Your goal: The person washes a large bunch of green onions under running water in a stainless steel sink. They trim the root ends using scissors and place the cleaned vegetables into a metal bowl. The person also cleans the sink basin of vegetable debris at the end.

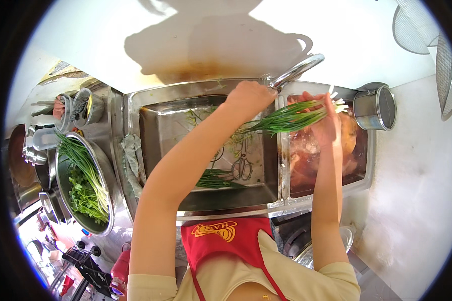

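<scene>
My left hand [251,98] is closed at the base of the metal faucet [299,71] behind the sink; its fingertips are hidden. Above the right basin, my right hand [327,122] holds a bunch of green onions [292,117], white ends to the right and green leaves trailing left. In the left steel basin [154,150] lie metal scissors [242,167], more long green leaves [216,178] and scattered green scraps. The right basin [370,158] holds reddish water with pale pieces that look like meat, and an orange-brown rounded thing.
Left of the sink, a steel bowl [111,195] holds green onions and leafy herbs. A grey cloth [131,160] lies on the sink's left rim, with plastic containers [88,109] beyond. A metal strainer cup [374,107] stands at the right rear corner; mesh strainers [412,30] hang on the right.
</scene>
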`<action>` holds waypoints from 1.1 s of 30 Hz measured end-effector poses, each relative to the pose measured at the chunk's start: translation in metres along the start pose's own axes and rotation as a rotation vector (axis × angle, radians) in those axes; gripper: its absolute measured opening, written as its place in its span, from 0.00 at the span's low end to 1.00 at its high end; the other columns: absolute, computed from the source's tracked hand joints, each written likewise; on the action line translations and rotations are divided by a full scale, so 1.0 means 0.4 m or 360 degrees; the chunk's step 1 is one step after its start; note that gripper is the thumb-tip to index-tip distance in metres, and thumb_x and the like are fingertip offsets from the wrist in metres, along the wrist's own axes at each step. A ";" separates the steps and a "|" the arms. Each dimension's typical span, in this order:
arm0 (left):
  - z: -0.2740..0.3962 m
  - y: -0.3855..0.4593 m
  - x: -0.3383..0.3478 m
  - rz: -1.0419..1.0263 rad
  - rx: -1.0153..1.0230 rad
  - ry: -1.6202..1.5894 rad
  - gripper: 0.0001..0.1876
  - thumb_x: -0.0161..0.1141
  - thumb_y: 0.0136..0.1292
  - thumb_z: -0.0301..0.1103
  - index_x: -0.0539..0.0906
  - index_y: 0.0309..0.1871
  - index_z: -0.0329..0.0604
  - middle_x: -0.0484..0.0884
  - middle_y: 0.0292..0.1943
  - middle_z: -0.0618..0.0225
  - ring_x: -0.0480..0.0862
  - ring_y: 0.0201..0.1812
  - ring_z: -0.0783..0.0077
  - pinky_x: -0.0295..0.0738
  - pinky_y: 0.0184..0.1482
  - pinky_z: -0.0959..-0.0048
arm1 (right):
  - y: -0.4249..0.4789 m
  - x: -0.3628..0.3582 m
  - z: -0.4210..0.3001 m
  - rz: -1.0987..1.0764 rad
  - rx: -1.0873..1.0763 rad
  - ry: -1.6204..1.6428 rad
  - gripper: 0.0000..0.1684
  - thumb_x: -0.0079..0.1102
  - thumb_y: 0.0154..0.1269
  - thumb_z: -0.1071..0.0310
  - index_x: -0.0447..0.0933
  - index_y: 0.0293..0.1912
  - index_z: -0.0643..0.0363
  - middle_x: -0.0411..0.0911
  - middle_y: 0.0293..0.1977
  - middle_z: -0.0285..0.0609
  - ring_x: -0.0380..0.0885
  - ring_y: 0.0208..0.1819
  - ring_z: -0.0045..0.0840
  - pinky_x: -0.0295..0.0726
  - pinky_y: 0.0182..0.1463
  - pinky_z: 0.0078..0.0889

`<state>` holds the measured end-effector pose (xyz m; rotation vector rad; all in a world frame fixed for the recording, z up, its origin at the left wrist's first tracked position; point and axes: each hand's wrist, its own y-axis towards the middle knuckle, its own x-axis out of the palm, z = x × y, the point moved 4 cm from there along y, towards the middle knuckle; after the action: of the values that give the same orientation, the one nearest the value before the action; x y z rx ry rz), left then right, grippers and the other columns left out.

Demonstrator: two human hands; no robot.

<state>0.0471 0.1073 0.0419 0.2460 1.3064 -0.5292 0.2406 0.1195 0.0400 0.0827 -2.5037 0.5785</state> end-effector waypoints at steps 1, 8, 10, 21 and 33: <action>-0.014 -0.011 -0.006 0.0008 0.0038 0.0075 0.18 0.52 0.56 0.25 0.76 0.51 0.48 0.82 0.31 0.60 0.83 0.36 0.56 0.77 0.38 0.60 | 0.012 0.011 0.020 -0.0047 0.0017 -0.0022 0.19 0.46 0.71 0.55 0.71 0.38 0.64 0.77 0.43 0.54 0.76 0.47 0.39 0.77 0.52 0.42; -0.133 -0.094 0.035 -0.0095 -0.0457 -0.0110 0.08 0.59 0.52 0.27 0.81 0.36 0.45 0.82 0.37 0.57 0.82 0.41 0.56 0.77 0.43 0.62 | 0.040 0.083 0.098 -0.0291 0.0138 -0.0266 0.14 0.50 0.70 0.60 0.74 0.39 0.62 0.79 0.41 0.52 0.78 0.44 0.34 0.77 0.47 0.34; -0.142 -0.123 0.066 0.0190 -0.0385 -0.0436 0.10 0.61 0.51 0.30 0.81 0.38 0.42 0.83 0.38 0.57 0.82 0.42 0.59 0.76 0.45 0.65 | 0.049 0.108 0.118 -0.0376 0.0214 -0.0337 0.14 0.51 0.69 0.59 0.73 0.39 0.61 0.79 0.39 0.50 0.79 0.43 0.32 0.78 0.46 0.32; -0.121 -0.111 0.185 -0.0277 -0.0619 -0.2254 0.20 0.63 0.60 0.42 0.79 0.48 0.36 0.80 0.39 0.69 0.75 0.43 0.77 0.69 0.50 0.74 | 0.124 0.195 0.165 -0.0761 0.0431 -0.0662 0.17 0.56 0.66 0.57 0.74 0.46 0.61 0.77 0.44 0.41 0.76 0.46 0.24 0.76 0.48 0.30; -0.117 -0.145 0.181 -0.0185 -0.0574 -0.2298 0.22 0.64 0.59 0.44 0.79 0.49 0.36 0.80 0.40 0.68 0.74 0.41 0.76 0.69 0.46 0.73 | 0.066 0.212 0.178 -0.0874 0.0597 -0.0879 0.23 0.48 0.68 0.70 0.65 0.62 0.57 0.72 0.56 0.40 0.70 0.57 0.24 0.69 0.60 0.31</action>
<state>-0.0098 0.0626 -0.0327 -0.4717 -0.0207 -0.3940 0.1284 0.1188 0.0222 1.1692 -2.6569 0.8569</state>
